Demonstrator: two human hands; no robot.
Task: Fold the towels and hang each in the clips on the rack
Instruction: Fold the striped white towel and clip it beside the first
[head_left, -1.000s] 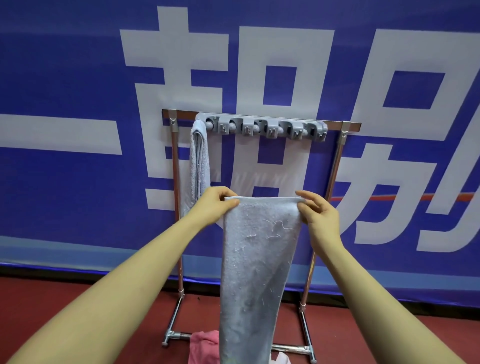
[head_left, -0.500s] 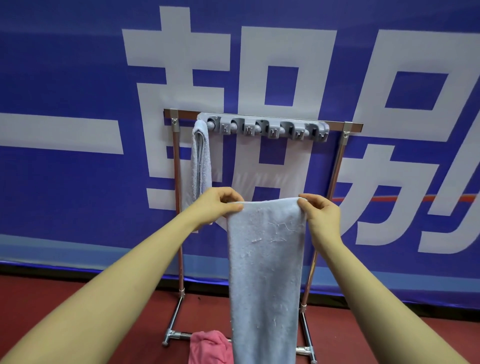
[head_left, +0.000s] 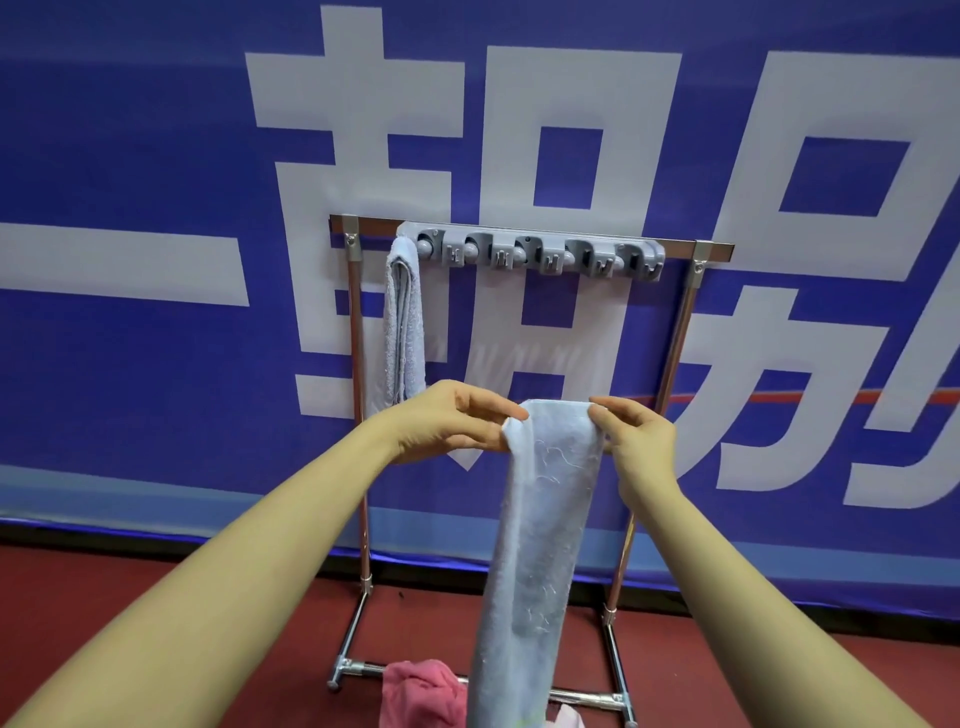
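At the bottom of the view, on the red floor (head_left: 156, 597) by the rack's foot bar, a pink towel (head_left: 423, 693) lies crumpled, not yet folded; a paler scrap of cloth shows just right of it, too cut off to identify. Above that, both forearms reach forward and hold a pale blue towel (head_left: 535, 545) up in front of the rack (head_left: 675, 364), its tail hanging down past the foot bar. Left hand (head_left: 452, 421) pinches the top left corner between thumb and fingertips, right hand (head_left: 636, 441) pinches the top right corner; both are clenched on the cloth. What has changed: half a second ago the hands were well apart and the top edge was stretched flat and wide; now they have closed in, the top edge is roughly half as wide and the left side curls over on itself. I read that as the lengthwise fold in progress, narrowing the towel into a strip that a clip can take. Fold is not finished: the left edge is rolled rather than laid flat on the right. Further back, the grey clip strip (head_left: 535, 254) sits on the rack's top bar, with one folded blue towel (head_left: 402, 322) already hanging at its left end. The other clips look empty. So one is hung, one is mid-fold, at least one waits on the floor. Next move likely needs the edges brought together, then a lift to the next free clip just right of the hung towel. Behind it all is a blue banner (head_left: 130, 130) with large white characters.
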